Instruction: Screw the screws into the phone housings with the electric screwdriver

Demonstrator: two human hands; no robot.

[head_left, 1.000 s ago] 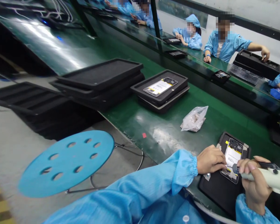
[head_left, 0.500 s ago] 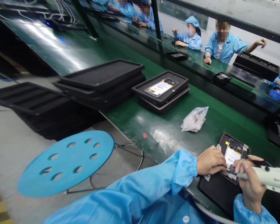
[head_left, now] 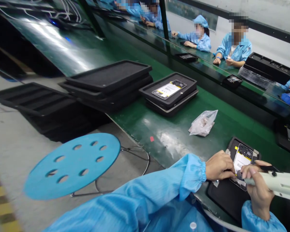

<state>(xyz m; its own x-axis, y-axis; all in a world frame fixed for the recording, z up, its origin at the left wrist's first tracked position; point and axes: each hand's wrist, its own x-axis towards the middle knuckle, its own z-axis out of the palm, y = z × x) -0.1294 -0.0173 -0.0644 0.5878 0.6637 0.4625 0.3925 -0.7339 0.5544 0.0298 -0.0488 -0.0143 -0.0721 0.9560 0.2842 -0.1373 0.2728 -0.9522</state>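
An opened smartphone (head_left: 242, 162) with a white battery lies in a black foam tray (head_left: 234, 141) at the lower right. My right hand (head_left: 261, 187) is wrapped round a pale electric screwdriver (head_left: 277, 185). The tool lies nearly level, its dark nose over the lower part of the phone. From the left, my left hand (head_left: 219, 166) reaches the phone's edge near that nose. Its fingers are bent and pressed together; anything between them is hidden. The screwdriver's tip is not clearly visible.
A clear plastic bag of small parts (head_left: 203, 124) lies on the green bench (head_left: 125, 117). Behind it, another opened phone (head_left: 169, 90) rests on stacked trays, beside larger black trays (head_left: 111, 75). A blue stool (head_left: 74, 164) stands left. Co-workers sit across the bench.
The view has shifted slightly. Both my hands and the screwdriver stay in nearly the same place at the phone. Across the bench, a co-worker's outstretched arm has come down in front of the body.
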